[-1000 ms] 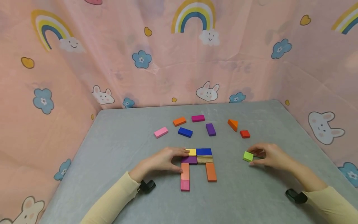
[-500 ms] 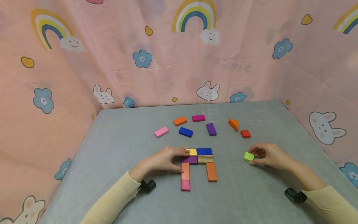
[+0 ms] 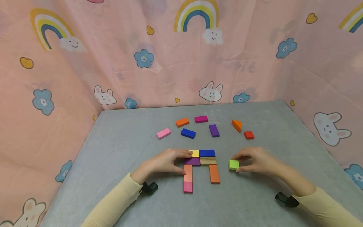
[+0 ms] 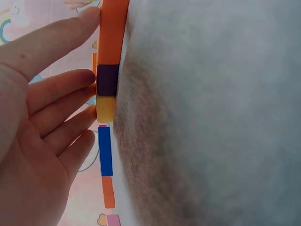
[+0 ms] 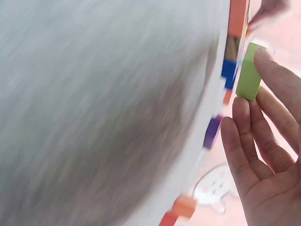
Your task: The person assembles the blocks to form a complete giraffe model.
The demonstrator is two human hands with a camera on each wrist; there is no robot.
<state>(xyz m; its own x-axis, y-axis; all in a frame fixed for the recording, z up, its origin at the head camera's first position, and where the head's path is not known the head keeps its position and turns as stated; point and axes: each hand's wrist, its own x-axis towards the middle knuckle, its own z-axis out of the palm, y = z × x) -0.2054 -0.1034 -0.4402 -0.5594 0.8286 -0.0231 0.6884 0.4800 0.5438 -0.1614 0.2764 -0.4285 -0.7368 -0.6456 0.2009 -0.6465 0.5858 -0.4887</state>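
Between thumb and fingertips, my right hand [image 3: 259, 160] pinches a light green block [image 3: 233, 165], right of a flat arrangement of blocks. The right wrist view shows the same green block [image 5: 249, 73] near the thumb. At the arrangement's left side, my left hand [image 3: 167, 160] touches the yellow block [image 3: 195, 154] with its fingers and the light orange block [image 3: 188, 172] with its thumb. A purple block [image 3: 192, 161], a blue block [image 3: 207, 153] and a wood-grain block [image 3: 208, 160] complete the two upper rows. Below are a pink block [image 3: 188, 187] and an orange block [image 3: 214, 174].
Loose blocks lie farther back on the grey table [image 3: 127, 132]: pink [image 3: 163, 133], orange [image 3: 182, 122], blue [image 3: 188, 133], magenta [image 3: 201, 119], purple [image 3: 214, 130], an orange triangle [image 3: 236, 125] and red [image 3: 249, 135]. A patterned pink curtain [image 3: 167, 78] surrounds the table.
My right hand has carried the green block leftward and slightly nearer to me, closer to the arrangement. My left hand and the other blocks stay in place.
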